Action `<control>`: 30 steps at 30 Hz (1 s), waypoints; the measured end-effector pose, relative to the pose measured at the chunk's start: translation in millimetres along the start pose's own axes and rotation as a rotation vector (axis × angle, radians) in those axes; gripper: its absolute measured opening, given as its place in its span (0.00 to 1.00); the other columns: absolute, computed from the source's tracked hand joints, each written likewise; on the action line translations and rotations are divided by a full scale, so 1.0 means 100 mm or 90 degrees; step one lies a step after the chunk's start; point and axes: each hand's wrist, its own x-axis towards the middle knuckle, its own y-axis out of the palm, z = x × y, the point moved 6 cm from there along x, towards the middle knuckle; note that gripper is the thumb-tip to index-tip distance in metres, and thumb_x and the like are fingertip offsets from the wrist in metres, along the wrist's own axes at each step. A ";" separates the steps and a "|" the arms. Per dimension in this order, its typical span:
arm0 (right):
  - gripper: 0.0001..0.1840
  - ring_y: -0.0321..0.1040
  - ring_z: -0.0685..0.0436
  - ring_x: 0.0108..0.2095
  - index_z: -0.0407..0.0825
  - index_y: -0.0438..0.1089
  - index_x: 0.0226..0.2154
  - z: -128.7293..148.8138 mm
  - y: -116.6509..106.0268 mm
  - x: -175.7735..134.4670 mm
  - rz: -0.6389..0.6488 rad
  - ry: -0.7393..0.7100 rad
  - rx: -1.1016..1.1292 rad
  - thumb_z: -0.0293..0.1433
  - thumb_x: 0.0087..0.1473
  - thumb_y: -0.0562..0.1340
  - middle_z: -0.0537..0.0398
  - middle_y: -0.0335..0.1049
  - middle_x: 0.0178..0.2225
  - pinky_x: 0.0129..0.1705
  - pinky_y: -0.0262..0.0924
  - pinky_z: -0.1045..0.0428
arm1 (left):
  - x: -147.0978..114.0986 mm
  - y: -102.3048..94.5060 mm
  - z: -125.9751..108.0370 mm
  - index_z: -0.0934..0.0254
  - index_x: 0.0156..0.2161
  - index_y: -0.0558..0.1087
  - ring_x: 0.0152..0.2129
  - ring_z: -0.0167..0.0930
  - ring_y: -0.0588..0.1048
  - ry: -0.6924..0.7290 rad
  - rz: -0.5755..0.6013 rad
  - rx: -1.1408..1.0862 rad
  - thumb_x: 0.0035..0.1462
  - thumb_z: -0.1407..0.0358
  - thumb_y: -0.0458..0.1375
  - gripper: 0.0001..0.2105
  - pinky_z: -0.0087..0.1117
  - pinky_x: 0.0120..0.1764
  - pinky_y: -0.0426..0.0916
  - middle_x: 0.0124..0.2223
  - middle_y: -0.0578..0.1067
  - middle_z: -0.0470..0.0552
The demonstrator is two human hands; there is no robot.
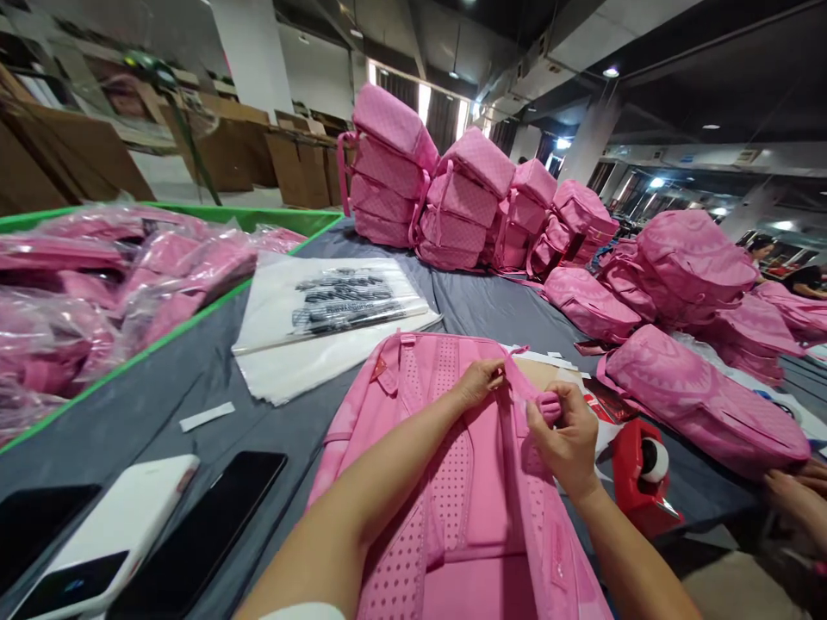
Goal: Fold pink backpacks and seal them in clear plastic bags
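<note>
A pink backpack (445, 482) lies in front of me on the grey-covered table, its back panel and perforated shoulder straps facing up. My left hand (481, 383) reaches across it, fingers closed in a pinch at the upper right edge beside a strap. What exactly sits between those fingertips is hidden. Just to the right, my right hand (569, 437) is closed around a small folded bundle of pink strap (548, 407), which shows between thumb and fingers.
Left of me, a green-edged bin (213, 314) holds plastic-wrapped pink bags. Clear plastic bags (336, 301) lie beyond the backpack. Phones (207, 525) and a white power bank (122, 525) are at lower left. At right are a red tape dispenser (643, 478), stacked pink backpacks (458, 198) and another person's hand (798, 499).
</note>
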 end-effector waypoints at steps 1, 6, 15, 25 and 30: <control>0.09 0.54 0.54 0.19 0.52 0.62 0.33 -0.03 -0.09 0.01 -0.007 0.031 0.011 0.38 0.57 0.62 0.64 0.58 0.23 0.21 0.54 0.58 | -0.03 -0.02 -0.07 0.64 0.30 0.74 0.29 0.31 0.70 0.010 0.003 0.016 0.56 0.63 0.61 0.06 0.33 0.40 0.68 0.28 0.72 0.45; 0.13 0.55 0.52 0.20 0.50 0.67 0.31 -0.07 -0.30 0.13 0.055 0.061 -0.017 0.42 0.59 0.60 0.62 0.60 0.22 0.20 0.52 0.57 | -0.17 -0.04 -0.74 0.61 0.51 0.74 0.52 0.41 0.72 0.219 -0.041 0.217 0.59 0.55 0.65 0.18 0.44 0.58 0.64 0.53 0.76 0.58; 0.25 0.59 0.51 0.24 0.50 0.68 0.36 0.00 -0.19 0.57 0.293 0.079 0.171 0.53 0.51 0.69 0.61 0.64 0.26 0.24 0.56 0.55 | -0.29 -0.17 -0.84 0.66 0.55 0.73 0.46 0.40 0.76 0.122 -0.017 0.476 0.62 0.76 0.49 0.19 0.43 0.53 0.67 0.47 0.78 0.60; 0.13 0.64 0.45 0.38 0.49 0.70 0.36 -0.46 1.06 1.11 0.434 -0.111 -0.118 0.42 0.58 0.67 0.54 0.67 0.37 0.42 0.59 0.52 | -1.79 0.21 -0.90 0.61 0.42 0.77 0.29 0.31 0.73 -0.356 0.061 -0.248 0.56 0.54 0.59 0.15 0.32 0.36 0.70 0.36 0.79 0.51; 0.23 0.65 0.36 0.54 0.49 0.73 0.48 -0.81 1.63 0.94 0.516 -0.095 -0.270 0.46 0.57 0.69 0.43 0.68 0.54 0.57 0.57 0.43 | -2.19 0.22 -1.13 0.62 0.34 0.75 0.26 0.28 0.72 -0.526 0.148 -0.303 0.51 0.46 0.64 0.19 0.29 0.34 0.69 0.30 0.76 0.48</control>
